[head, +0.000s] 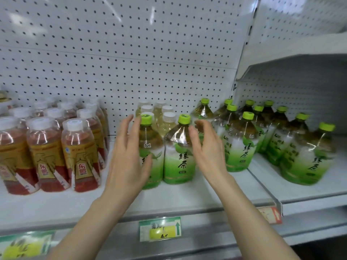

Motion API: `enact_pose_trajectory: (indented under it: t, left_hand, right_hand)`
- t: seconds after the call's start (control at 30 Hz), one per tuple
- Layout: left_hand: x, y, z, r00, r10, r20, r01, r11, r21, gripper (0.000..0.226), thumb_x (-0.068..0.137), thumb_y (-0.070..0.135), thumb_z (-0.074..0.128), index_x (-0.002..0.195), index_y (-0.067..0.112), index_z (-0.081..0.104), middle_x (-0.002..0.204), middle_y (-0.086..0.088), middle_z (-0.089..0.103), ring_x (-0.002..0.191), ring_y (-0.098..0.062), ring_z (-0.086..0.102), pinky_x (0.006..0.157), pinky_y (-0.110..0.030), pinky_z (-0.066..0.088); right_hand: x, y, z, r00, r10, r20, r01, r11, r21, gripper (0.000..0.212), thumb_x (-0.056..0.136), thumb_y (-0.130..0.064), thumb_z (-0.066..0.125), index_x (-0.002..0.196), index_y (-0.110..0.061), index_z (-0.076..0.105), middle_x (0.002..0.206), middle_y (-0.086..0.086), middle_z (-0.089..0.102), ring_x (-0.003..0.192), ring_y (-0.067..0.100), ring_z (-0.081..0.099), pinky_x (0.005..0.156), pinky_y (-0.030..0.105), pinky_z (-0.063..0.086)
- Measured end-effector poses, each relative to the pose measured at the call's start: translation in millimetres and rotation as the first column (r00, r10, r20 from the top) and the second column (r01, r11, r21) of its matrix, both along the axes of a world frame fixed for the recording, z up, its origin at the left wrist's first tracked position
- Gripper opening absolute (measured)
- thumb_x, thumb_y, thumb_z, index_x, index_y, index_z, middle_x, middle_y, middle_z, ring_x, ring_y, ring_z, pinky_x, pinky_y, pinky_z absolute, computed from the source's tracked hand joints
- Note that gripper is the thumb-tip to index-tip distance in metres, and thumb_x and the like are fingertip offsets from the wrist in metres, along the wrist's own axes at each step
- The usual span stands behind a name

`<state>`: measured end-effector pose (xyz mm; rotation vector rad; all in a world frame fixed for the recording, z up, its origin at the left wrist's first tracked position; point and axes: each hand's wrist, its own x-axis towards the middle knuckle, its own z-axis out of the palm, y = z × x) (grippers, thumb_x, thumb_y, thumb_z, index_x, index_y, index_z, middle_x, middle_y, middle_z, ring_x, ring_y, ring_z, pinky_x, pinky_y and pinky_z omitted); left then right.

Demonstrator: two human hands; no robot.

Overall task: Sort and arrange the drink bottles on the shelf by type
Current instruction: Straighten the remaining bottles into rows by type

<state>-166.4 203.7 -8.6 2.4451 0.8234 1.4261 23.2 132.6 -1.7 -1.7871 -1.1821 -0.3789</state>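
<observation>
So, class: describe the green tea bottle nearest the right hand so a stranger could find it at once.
On the white shelf, two green-capped bottles stand between the left hand and the right hand. It is the green tea bottle next to the right hand. Unlike its twin, whose label the left hand partly hides, its label shows whole.

A shop aisle: white pegboard-backed shelf (187, 196) stocked with rows of bottled drinks (242, 139), price tags (160, 229) along its edge.
</observation>
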Motion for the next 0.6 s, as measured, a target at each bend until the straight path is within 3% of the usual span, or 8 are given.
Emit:
enact_pose_trajectory:
  t: [0.07,0.13,0.27,0.37,0.43,0.53,0.6]
  left_hand:
    - [21,-21,4,0.990,-0.077,0.115,0.055,0.982,0.182,0.073,0.079,-0.002,0.067,0.146,0.008,0.039,0.150,-0.012,0.036,0.142,-0.027,0.033,0.117,-0.036,0.030]
    - [51,-33,5,0.977,-0.188,0.101,0.162,0.960,0.227,0.062,0.080,-0.001,0.067,0.139,0.008,0.050,0.140,-0.011,0.048,0.132,-0.022,0.043,0.113,-0.029,0.033]
    - [130,-53,2,0.950,-0.289,-0.121,0.289,0.957,-0.016,0.071,0.087,0.024,0.069,0.149,0.020,0.035,0.148,0.000,0.039,0.137,-0.014,0.036,0.114,-0.030,0.031]
    - [197,-64,4,0.950,-0.274,-0.151,0.257,0.958,-0.125,0.080,0.088,0.039,0.066,0.153,0.019,0.024,0.155,0.000,0.031,0.142,-0.016,0.029,0.112,-0.023,0.020]
    - [236,-72,11,0.959,-0.243,-0.145,0.219,0.961,-0.168,0.082,0.087,0.045,0.065,0.153,0.016,0.025,0.153,-0.003,0.035,0.140,-0.019,0.032,0.112,-0.025,0.023]
    - [281,-78,20,0.983,-0.158,-0.093,0.132,0.962,-0.238,0.073,0.082,0.052,0.065,0.142,0.020,0.039,0.137,-0.002,0.052,0.126,-0.023,0.047,0.102,-0.038,0.042]
    - [294,-77,26,0.993,-0.092,-0.067,0.068,0.950,-0.304,0.056,0.081,0.050,0.065,0.127,0.022,0.051,0.120,-0.002,0.060,0.113,-0.025,0.055,0.090,-0.039,0.048]
  right_hand:
    - [21,-20,-2,0.997,-0.069,0.038,0.065,0.994,0.092,0.036,0.104,-0.041,0.043,0.131,-0.018,0.050,0.126,-0.002,0.062,0.114,0.012,0.057,0.095,0.030,0.043]
    - [47,-42,0,0.987,-0.149,0.054,0.139,0.977,0.162,0.035,0.102,-0.032,0.050,0.133,-0.016,0.051,0.128,-0.001,0.060,0.114,0.006,0.051,0.093,0.023,0.035]
    - [112,-79,3,0.971,-0.236,0.045,0.227,0.962,0.155,0.042,0.099,-0.022,0.053,0.139,-0.013,0.046,0.136,0.006,0.054,0.125,0.020,0.049,0.098,0.026,0.033]
    - [156,-96,9,0.979,-0.205,0.019,0.203,0.976,0.083,0.044,0.103,-0.024,0.046,0.145,-0.013,0.043,0.143,0.007,0.051,0.130,0.023,0.047,0.102,0.030,0.035]
    - [180,-100,22,0.989,-0.150,-0.009,0.150,0.989,0.005,0.044,0.104,-0.030,0.042,0.146,-0.016,0.043,0.142,0.005,0.054,0.129,0.023,0.051,0.106,0.037,0.040]
    - [202,-93,38,0.999,-0.003,-0.049,-0.005,0.989,-0.149,0.037,0.104,-0.038,0.040,0.132,-0.021,0.058,0.124,0.001,0.067,0.116,0.022,0.060,0.095,0.034,0.046]
    - [210,-87,43,0.998,0.041,-0.046,-0.048,0.985,-0.166,0.037,0.104,-0.041,0.040,0.106,-0.020,0.071,0.099,0.003,0.075,0.095,0.024,0.069,0.086,0.036,0.052]
